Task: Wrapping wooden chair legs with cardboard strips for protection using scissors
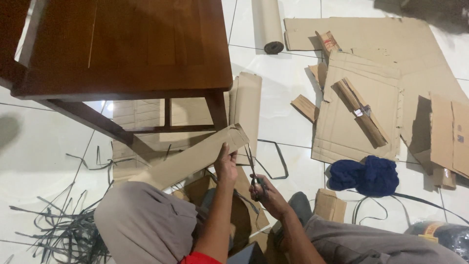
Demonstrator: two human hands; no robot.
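Note:
My left hand (225,165) grips the lower edge of a long brown cardboard strip (195,157) that slants up to the right over my raised left knee (141,220). My right hand (267,193) holds a pair of scissors (254,176) by the handles, blades pointing up toward the strip's right end. The blades lie just right of my left thumb. More cardboard pieces (244,215) lie under my hands between my legs.
A dark wooden chair (132,49) stands at upper left. Flattened cardboard sheets (371,98) cover the white tiled floor at right, with a paper roll (269,24) above. A blue cloth (365,176) lies right of my hands. Black plastic straps (63,230) are scattered at lower left.

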